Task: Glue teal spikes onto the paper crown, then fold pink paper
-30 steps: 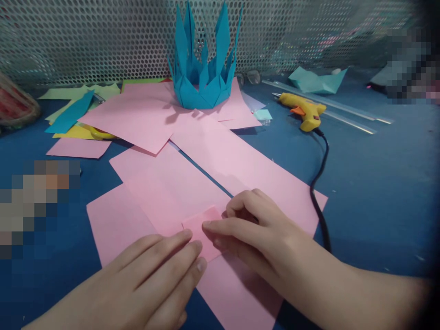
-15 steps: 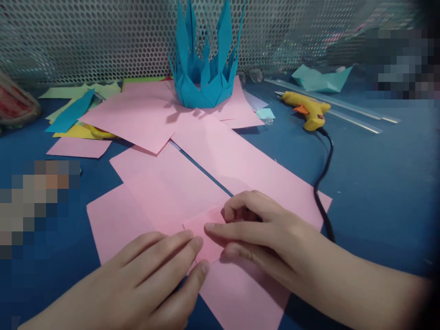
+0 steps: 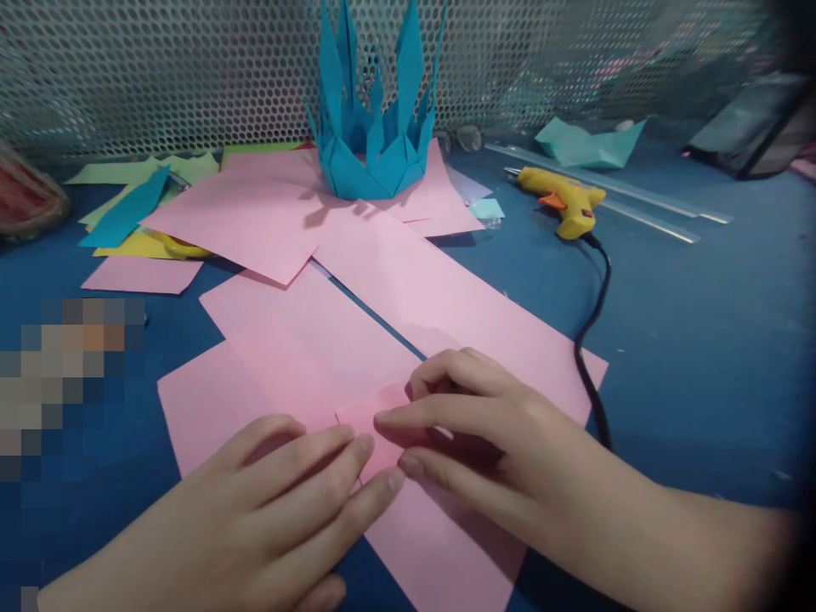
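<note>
Between my two hands lies a small folded piece of pink paper [image 3: 370, 410], resting on larger pink sheets. My left hand [image 3: 286, 501] has its fingertips pressed on the piece's left side, with the thumb tip at its near edge. My right hand [image 3: 510, 446] holds its right side, index fingertip on top and thumb at the near edge, almost touching the left thumb. The curled fingers of the right hand hide part of the piece. Beneath both hands spread several pink sheets [image 3: 280, 340].
A blue folded-paper crown [image 3: 376, 166] stands on pink sheets at the back. To the right lie a yellow glue gun [image 3: 564, 200] with a black cord [image 3: 580, 340], clear glue sticks [image 3: 656, 204] and a mint paper [image 3: 592, 144]. Coloured scraps [image 3: 127, 208] lie at left. Metal mesh [image 3: 191, 76] rises behind.
My left thumb has slid right, up to the right thumb at the piece's near edge. The view has shifted slightly, and a dark grey object now shows at the far right.
</note>
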A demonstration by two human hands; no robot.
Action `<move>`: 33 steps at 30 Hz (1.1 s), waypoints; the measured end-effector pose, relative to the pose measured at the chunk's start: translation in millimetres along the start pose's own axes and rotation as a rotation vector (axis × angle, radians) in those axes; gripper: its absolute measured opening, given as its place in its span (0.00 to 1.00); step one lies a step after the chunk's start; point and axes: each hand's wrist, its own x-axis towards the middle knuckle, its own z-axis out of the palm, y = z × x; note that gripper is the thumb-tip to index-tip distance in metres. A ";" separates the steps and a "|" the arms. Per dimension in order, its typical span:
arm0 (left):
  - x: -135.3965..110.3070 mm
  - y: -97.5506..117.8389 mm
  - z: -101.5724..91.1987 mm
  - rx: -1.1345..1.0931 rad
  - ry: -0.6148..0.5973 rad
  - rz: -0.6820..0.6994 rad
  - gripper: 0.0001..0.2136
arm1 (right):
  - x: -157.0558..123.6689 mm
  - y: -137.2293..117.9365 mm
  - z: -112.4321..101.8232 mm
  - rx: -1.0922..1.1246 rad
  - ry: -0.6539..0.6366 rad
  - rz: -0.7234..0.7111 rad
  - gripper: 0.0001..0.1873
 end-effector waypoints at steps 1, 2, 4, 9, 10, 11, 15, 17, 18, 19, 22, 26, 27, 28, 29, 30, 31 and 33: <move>0.1 0.2 -0.7 0.010 0.000 -0.001 0.16 | -0.1 0.1 -0.4 -0.008 -0.007 -0.013 0.12; 0.0 0.5 -1.2 0.022 -0.007 -0.001 0.15 | -0.4 0.2 -1.1 -0.009 -0.020 -0.018 0.12; -0.4 1.2 -2.0 0.047 -0.012 0.008 0.14 | -1.1 0.3 -3.5 0.014 -0.048 -0.008 0.12; -0.5 1.6 -5.6 0.036 -0.007 -0.022 0.14 | -1.5 0.1 -9.3 0.099 -0.090 0.036 0.13; -0.1 1.5 -7.0 0.023 -0.005 -0.036 0.14 | -1.3 0.2 -9.8 0.104 -0.096 0.041 0.14; 0.3 1.3 -8.3 0.011 -0.001 -0.043 0.15 | -1.1 0.5 -10.0 0.108 -0.100 0.045 0.15; 0.7 1.6 -11.8 0.027 0.018 -0.036 0.14 | -2.3 2.2 -7.0 0.095 -0.069 0.053 0.15; -0.7 2.4 -11.6 0.044 0.013 -0.029 0.14 | -3.7 2.3 -3.2 0.031 -0.049 0.057 0.11; -1.7 2.6 -11.4 0.044 0.003 -0.023 0.13 | -4.4 2.1 -1.1 -0.013 -0.042 0.049 0.09; -2.8 2.7 -11.3 0.042 -0.004 -0.014 0.13 | -4.9 1.7 1.1 -0.057 -0.030 0.034 0.11; -5.5 1.4 -13.1 0.040 -0.032 0.036 0.12 | -5.5 0.8 6.3 -0.127 -0.001 0.002 0.19; -4.9 -2.2 -19.3 0.020 -0.099 0.055 0.13 | -5.3 0.9 7.4 -0.102 -0.006 0.052 0.25; -4.1 -2.8 -20.6 0.013 -0.094 0.041 0.12 | -5.1 1.1 6.8 -0.093 -0.004 0.066 0.26; -3.2 -3.0 -21.6 -0.006 -0.089 0.028 0.10 | -4.9 1.2 6.2 -0.085 -0.005 0.080 0.25; -2.2 -3.0 -22.5 -0.028 -0.096 0.012 0.10 | -4.4 1.3 5.5 -0.078 -0.009 0.091 0.24; -1.2 -2.7 -23.2 -0.057 -0.107 -0.018 0.10 | -3.9 1.4 4.9 -0.074 -0.011 0.096 0.22; -0.3 -2.3 -23.8 -0.093 -0.123 -0.057 0.11 | -3.2 1.3 4.5 -0.070 -0.014 0.092 0.20; 1.2 -1.4 -24.9 -0.176 -0.173 -0.154 0.12 | -1.9 1.1 4.1 -0.060 0.004 0.061 0.17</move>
